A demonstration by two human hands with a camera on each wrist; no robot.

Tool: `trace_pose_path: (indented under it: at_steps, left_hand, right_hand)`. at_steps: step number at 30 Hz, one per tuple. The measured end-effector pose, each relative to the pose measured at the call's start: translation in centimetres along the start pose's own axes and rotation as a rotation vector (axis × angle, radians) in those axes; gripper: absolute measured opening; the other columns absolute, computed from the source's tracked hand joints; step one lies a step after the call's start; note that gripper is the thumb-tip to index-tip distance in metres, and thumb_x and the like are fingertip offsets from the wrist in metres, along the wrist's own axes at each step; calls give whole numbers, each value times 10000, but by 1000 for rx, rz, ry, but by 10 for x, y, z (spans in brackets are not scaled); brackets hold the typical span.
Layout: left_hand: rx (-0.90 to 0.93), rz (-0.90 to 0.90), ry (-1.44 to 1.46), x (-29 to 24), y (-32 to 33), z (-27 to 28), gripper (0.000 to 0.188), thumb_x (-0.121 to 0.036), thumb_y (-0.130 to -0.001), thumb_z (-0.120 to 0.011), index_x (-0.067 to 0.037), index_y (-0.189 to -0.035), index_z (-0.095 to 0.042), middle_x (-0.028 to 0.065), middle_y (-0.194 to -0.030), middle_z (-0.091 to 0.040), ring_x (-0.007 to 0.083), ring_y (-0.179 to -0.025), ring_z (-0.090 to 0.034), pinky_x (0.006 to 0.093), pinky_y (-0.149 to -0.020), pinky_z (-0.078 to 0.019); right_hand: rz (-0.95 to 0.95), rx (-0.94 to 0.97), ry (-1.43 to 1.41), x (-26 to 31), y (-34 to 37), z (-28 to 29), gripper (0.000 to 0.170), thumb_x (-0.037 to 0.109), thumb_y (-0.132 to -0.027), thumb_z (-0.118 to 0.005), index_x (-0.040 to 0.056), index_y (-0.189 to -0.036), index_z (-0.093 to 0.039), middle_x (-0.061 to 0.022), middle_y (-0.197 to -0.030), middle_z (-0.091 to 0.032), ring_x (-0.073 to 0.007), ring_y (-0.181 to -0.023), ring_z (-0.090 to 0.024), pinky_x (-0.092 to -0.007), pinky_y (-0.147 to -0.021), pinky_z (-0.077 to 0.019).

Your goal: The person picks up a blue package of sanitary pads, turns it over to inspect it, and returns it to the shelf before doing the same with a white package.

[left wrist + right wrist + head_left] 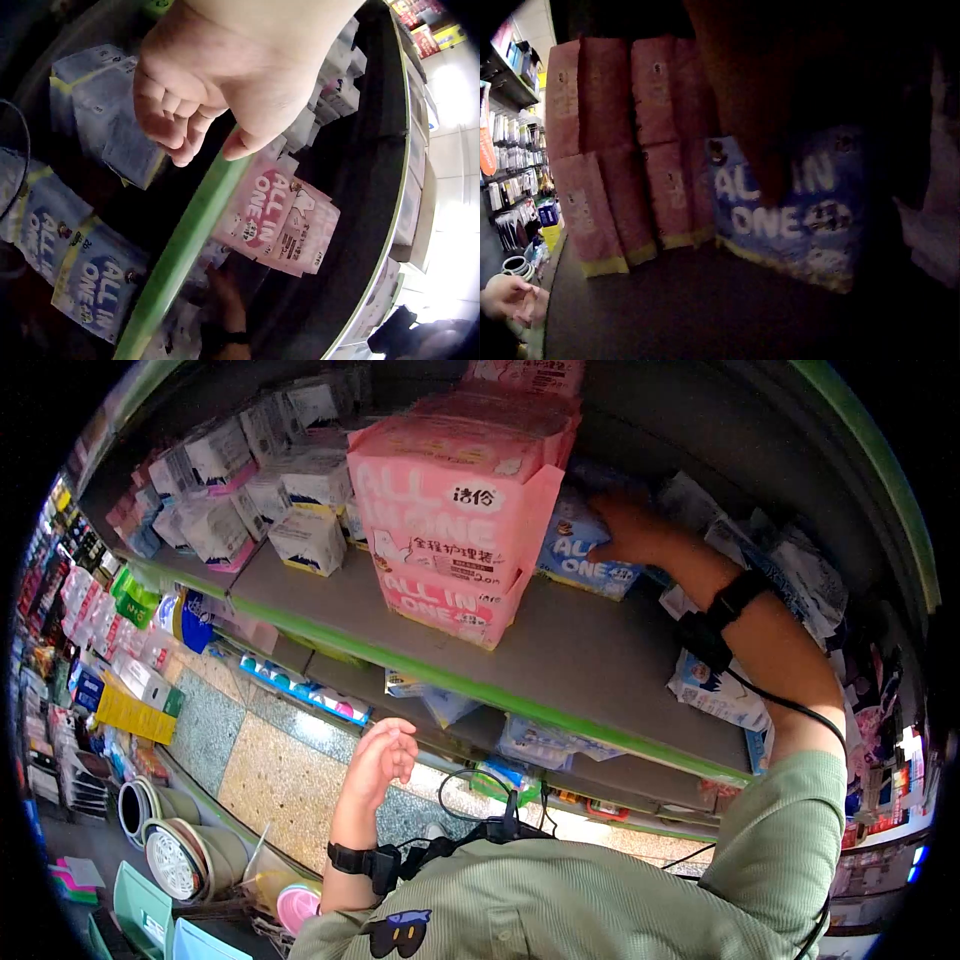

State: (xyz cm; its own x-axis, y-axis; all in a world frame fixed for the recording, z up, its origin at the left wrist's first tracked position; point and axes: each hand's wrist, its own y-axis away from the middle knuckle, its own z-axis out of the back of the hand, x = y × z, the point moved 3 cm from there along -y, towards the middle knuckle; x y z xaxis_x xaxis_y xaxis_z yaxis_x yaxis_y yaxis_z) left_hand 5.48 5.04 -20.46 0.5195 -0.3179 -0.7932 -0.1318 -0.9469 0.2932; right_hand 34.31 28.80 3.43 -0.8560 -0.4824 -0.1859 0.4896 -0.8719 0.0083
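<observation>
The blue pack (577,565) stands on the shelf (590,670), just right of the pink packs (440,510), with my right hand (635,530) over its front; whether that grip pinches, I cannot tell. My left hand (378,765), farther off, is loosely curled, holding nothing.

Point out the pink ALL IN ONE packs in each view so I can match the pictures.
Head: top centre, stacked on the shelf; pink packs.
Left wrist: right of centre, slightly below the middle; pink packs.
Right wrist: left of centre, in dim light; pink packs.
Shared landmark: the right hand, right of the packs in the head and right wrist views, below them in the left wrist view.
</observation>
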Motion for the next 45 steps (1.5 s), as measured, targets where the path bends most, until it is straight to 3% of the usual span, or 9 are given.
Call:
trace_pose_path:
  at_steps: [11,14,16,21,26,30,34,39,45]
  left_hand:
    - [-56,-32,34,3,27,28,238,-241,-933,-443,-49,-1046,-527,68,-757,-592,127,-542,-534,247,-448,-408]
    - [-94,3,51,9,19,40,253,-260,-932,-457,-66,-1067,-549,66,-765,-612,133,-555,-547,252,-462,-413]
    - [-132,48,34,12,10,41,269,-284,-924,-499,-82,-1090,-563,60,-803,-624,134,-603,-582,247,-487,-440]
    - [-200,45,-120,-7,-24,42,510,-450,-859,-600,-120,-1213,-439,75,-915,-627,134,-675,-610,254,-549,-474]
    - [-278,73,-271,-9,-83,49,841,-558,-803,-596,-21,-1363,-271,203,-1313,-406,310,-1103,-509,416,-774,-513]
    - [-286,161,-486,-12,-115,64,735,-631,-785,-551,-94,-1264,-402,109,-1225,-411,263,-1109,-419,410,-810,-443]
    - [-267,178,-421,-21,-127,53,673,-600,-859,-490,-157,-1354,-380,122,-1294,-410,314,-1132,-412,479,-926,-422]
    - [-164,198,-390,-19,-140,53,455,-492,-922,-461,-115,-1175,-498,88,-1026,-580,242,-900,-541,417,-738,-493]
    - [-145,121,-216,-22,-80,58,501,-543,-773,-594,-142,-1071,-555,38,-909,-608,182,-800,-573,322,-592,-465]
  right_hand:
    - [-246,64,133,-27,-39,-29,759,199,-697,-779,25,-1341,-419,-191,-1357,-451,-343,-1227,-460,-394,-1016,-400]
    - [-170,-99,82,-20,-19,-25,690,214,-725,-753,26,-1318,-454,-198,-1312,-494,-338,-1204,-483,-391,-998,-411]
    - [-222,-10,76,-23,-6,-10,598,246,-762,-714,31,-1278,-504,-199,-1271,-530,-333,-1174,-510,-394,-977,-421]
    - [-97,-393,-52,55,103,35,443,275,-799,-666,24,-1151,-570,-195,-1147,-595,-363,-1064,-572,-410,-915,-450]
    - [-73,-453,-263,126,195,21,331,197,-774,-693,-9,-1013,-593,-175,-1004,-603,-341,-944,-590,-358,-823,-458]
    - [-198,-429,-436,151,243,-11,307,114,-738,-701,-28,-975,-568,-160,-966,-583,-323,-880,-585,-336,-776,-468]
    - [-407,-484,-615,153,294,-60,300,96,-742,-703,-14,-991,-577,-141,-961,-590,-251,-846,-585,-330,-757,-470]
    - [-772,-434,-915,169,341,-118,272,88,-780,-696,-7,-1014,-595,-100,-955,-609,-174,-819,-600,-312,-737,-473]
    - [-767,-563,-948,165,366,-146,233,76,-790,-684,-14,-987,-598,-86,-933,-606,-157,-786,-596,-291,-712,-471]
